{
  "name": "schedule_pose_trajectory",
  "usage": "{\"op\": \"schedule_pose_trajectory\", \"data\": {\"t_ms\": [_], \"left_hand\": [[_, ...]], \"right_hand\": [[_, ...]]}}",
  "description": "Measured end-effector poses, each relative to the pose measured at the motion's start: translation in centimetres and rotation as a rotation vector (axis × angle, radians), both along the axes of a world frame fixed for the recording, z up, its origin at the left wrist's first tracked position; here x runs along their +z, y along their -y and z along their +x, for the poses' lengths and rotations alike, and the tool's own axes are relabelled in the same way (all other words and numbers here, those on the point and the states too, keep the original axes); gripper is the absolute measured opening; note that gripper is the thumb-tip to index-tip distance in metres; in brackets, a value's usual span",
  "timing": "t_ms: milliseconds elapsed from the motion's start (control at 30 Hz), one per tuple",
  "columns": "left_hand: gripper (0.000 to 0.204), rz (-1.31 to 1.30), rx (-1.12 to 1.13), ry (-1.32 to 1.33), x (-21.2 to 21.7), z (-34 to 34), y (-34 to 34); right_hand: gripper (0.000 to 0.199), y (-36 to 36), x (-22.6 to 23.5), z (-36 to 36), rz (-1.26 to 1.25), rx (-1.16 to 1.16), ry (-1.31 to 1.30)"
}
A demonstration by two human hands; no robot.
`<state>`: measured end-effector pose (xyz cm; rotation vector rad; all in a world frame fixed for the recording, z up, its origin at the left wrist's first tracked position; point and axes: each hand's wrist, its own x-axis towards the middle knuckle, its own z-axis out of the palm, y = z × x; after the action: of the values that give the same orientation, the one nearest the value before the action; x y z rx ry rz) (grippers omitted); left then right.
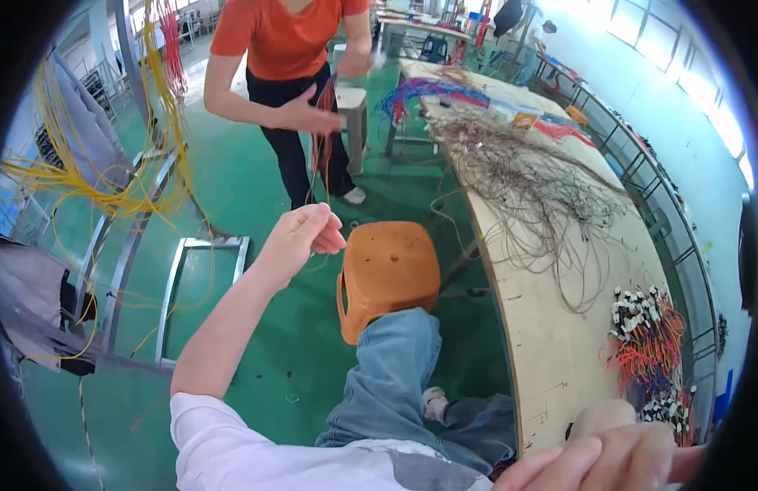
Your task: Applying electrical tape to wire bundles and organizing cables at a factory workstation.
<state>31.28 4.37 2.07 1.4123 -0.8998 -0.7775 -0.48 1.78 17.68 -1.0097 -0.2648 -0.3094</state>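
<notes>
My left hand (301, 233) is raised in front of me, left of the orange stool (393, 262), its fingers pinched together. Thin wires hang close to its fingertips, but whether they run into the pinch is unclear. At the lower right, my right hand (600, 450) is curled closed over the near end of the wooden table (543, 352). A small dark tip shows beside its fingers; what they hold is hidden. Facing me, a person in an orange top (293, 41) has a bundle of reddish wires (322, 131) hanging by their hands.
Tangled brown-grey wires (534, 176) spread over the table, with blue wires (432, 94) farther back. Red and black wires with white connectors (647, 331) lie along its right side. Yellow wires (109, 196) hang from a metal frame (170, 303) at left. A grey stool (352, 100) stands behind.
</notes>
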Motion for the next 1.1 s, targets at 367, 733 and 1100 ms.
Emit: {"op": "schedule_pose_trajectory", "data": {"t_ms": [367, 733, 1100], "left_hand": [[0.059, -0.062, 0.606, 1.512, 1.1, 9.4, 10.1], [0.024, 0.399, 0.020, 1.208, 1.9, 7.5, 12.2], [0.023, 0.394, -0.347, 0.592, 5.7, -5.0, 2.2]], "right_hand": [[0.078, 4.4, -10.3, -5.7, 0.021, -0.456, -0.171], [0.063, 4.0, -15.7, -7.4, 0.589, -0.719, -0.268], [0.021, 3.6, -15.4, -7.3, 0.161, -0.619, -0.660]]}}
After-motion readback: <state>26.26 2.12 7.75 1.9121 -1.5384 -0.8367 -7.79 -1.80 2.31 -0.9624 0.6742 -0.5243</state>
